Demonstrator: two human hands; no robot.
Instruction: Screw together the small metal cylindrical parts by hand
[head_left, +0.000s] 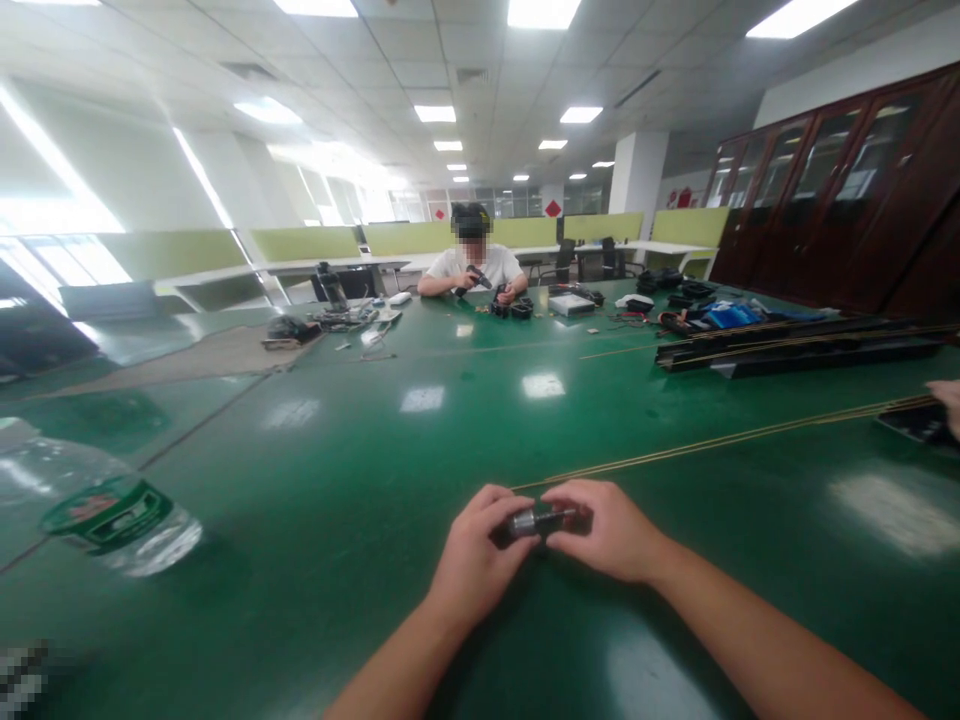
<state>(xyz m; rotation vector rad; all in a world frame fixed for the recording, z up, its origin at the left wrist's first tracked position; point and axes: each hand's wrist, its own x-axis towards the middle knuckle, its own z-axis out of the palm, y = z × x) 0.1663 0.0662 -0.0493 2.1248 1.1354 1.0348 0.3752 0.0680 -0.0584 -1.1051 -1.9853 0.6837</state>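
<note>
Both my hands meet low over the green table (360, 470), just in front of me. Between them is a small metal cylinder with a dark end (534, 521). My left hand (476, 560) is closed round its silvery left end. My right hand (611, 528) pinches its dark right end. Most of the part is hidden by my fingers. A thin brass-coloured strip (720, 440) runs from just behind my hands toward the right edge.
A clear plastic water bottle with a green label (97, 510) lies at the left. Long black rails (795, 350) lie at the right. A person in a white shirt (474, 265) sits at the far end among small parts and tools. Another person's fingers (946, 400) show at the right edge.
</note>
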